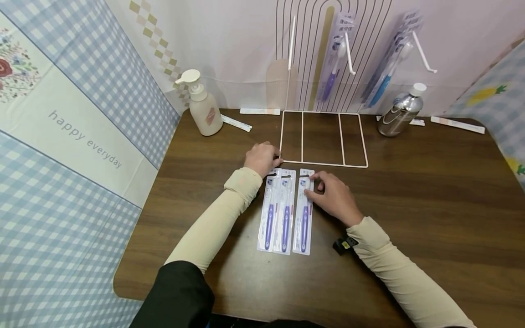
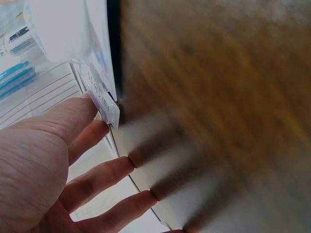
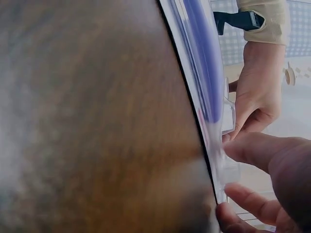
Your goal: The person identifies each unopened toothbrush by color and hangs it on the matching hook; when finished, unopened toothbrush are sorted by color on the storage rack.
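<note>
**Three toothbrush packs attended by two hands at a wire rack**

In the head view, three clear packs with purple toothbrushes are laid lengthwise on the brown table (image 1: 410,200), in front of a white wire rack (image 1: 302,136). The left pack (image 1: 268,228) and the middle pack (image 1: 285,228) are set edge to edge; the right pack (image 1: 304,228) is separated from them by a narrow gap. The left hand (image 1: 261,158) is placed at the top end of the left pack. The upper part of the right pack is touched by the thumb and forefinger of the right hand (image 1: 335,197); whether it is gripped cannot be told. From the rack's hooks a purple toothbrush pack (image 1: 334,59) and a blue toothbrush pack (image 1: 389,68) are hung. The rack is flanked by a pump bottle (image 1: 205,111) and a silver bottle (image 1: 399,114).

In the left wrist view, the left fingers are spread wide, their tips lowered to the table, and the end of a pack is met by the thumb.

In the right wrist view, a purple handle is seen blurred under clear plastic, which is touched by the right thumb and a finger, held slightly apart.
</note>
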`<act>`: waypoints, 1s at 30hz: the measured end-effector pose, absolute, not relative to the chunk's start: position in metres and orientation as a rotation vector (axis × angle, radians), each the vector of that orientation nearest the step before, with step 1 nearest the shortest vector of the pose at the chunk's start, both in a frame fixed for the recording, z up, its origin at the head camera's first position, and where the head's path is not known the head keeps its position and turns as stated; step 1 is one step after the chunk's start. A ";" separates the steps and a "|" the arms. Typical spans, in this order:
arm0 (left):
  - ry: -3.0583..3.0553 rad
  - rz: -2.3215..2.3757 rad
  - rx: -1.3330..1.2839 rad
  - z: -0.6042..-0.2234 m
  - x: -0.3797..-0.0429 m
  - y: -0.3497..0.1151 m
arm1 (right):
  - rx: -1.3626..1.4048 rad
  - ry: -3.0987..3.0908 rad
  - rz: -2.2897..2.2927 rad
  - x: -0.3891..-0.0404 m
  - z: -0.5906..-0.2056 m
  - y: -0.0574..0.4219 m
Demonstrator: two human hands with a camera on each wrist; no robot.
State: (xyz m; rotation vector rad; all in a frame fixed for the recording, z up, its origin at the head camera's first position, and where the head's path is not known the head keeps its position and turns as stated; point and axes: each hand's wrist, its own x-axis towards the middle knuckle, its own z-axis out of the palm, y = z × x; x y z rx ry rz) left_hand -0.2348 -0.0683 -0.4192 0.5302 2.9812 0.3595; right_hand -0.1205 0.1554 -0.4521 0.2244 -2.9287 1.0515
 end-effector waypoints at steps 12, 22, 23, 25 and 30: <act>2.998 0.367 0.554 -0.421 -0.235 -0.069 | 0.322 -2.548 1.032 -0.133 -0.403 0.177; 2.987 0.350 0.536 -0.421 -0.236 -0.069 | 0.427 -2.117 0.852 -0.140 -0.307 0.185; 2.990 0.351 0.535 -0.421 -0.236 -0.069 | 0.410 -2.100 0.860 -0.140 -0.300 0.186; 2.995 0.353 0.536 -0.421 -0.235 -0.069 | 0.362 -2.075 0.877 -0.141 -0.291 0.187; 2.992 0.343 0.530 -0.421 -0.235 -0.068 | 0.294 -2.069 0.876 -0.146 -0.281 0.190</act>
